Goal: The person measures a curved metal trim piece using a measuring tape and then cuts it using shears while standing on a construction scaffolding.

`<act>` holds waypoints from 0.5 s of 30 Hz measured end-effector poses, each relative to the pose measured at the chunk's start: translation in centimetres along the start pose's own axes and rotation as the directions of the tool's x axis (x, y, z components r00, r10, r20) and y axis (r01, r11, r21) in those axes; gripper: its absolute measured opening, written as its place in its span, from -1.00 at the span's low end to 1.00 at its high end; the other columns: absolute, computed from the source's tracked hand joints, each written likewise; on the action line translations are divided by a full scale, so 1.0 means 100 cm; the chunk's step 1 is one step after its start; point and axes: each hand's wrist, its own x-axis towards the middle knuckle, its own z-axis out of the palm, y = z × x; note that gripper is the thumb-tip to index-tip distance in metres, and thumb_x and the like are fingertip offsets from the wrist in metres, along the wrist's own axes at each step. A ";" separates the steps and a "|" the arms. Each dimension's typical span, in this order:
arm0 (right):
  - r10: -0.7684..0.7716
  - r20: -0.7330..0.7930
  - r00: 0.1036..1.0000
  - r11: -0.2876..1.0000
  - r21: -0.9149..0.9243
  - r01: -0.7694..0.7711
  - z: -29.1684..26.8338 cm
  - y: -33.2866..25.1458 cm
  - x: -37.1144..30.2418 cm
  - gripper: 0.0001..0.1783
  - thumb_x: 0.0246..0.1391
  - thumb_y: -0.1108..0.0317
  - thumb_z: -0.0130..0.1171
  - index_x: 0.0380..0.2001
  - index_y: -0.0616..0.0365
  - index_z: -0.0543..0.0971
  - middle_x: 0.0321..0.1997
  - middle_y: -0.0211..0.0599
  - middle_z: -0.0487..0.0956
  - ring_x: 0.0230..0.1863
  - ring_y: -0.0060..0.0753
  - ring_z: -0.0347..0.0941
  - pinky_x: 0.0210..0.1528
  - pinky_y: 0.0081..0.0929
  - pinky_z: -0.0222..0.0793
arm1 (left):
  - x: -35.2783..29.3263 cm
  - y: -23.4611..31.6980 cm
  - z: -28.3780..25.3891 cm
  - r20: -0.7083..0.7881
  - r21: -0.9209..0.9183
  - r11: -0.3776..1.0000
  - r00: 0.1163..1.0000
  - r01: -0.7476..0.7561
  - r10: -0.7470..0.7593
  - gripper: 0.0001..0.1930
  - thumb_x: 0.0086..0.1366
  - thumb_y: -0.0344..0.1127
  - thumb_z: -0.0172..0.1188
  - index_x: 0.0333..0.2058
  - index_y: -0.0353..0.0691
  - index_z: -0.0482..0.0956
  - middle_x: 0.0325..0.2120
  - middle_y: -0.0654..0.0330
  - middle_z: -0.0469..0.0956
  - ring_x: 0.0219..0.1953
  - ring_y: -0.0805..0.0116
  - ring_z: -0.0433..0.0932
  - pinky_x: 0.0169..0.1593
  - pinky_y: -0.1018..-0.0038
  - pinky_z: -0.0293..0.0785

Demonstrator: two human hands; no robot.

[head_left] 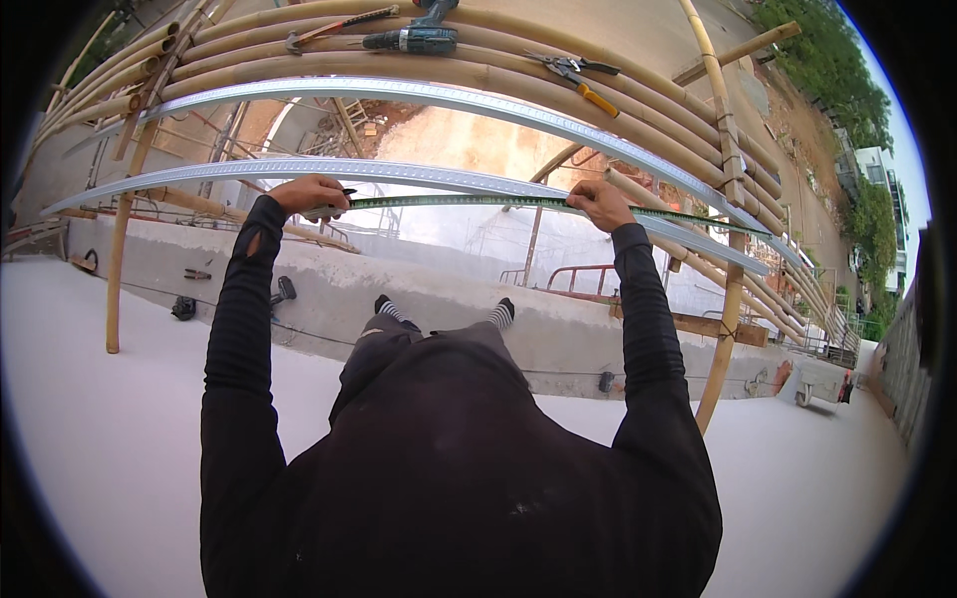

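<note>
Bamboo scaffolding [478, 70] across upper frame. Green measuring tape [459, 200], upper centre: extended beside metal strip [429, 173], pinched in grip of left hand [314, 195] and right hand [600, 205]. Measuring apparently begun; no mark discernible.

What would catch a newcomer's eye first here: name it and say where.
First, the green tape stretched between the left grip and right grip, mid-picture, beside the nearer of two long metal strips. Above, a drill and hammer lie on bamboo poles. Lower down, striped socks stand out against the grey ledge.
</note>
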 end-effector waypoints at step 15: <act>0.097 -0.278 0.956 0.949 -0.264 -0.173 -0.034 -0.007 -0.054 -0.73 -0.03 0.14 0.23 -0.39 0.12 0.63 -0.35 -0.14 0.61 -0.22 -0.08 0.54 -0.14 -0.22 0.39 | -0.058 -0.024 -0.061 0.077 -0.020 0.998 0.995 0.064 -0.063 -0.70 0.10 -0.32 0.14 -0.19 -0.34 0.51 -0.46 0.19 0.54 -0.45 0.38 0.57 -0.37 0.49 0.50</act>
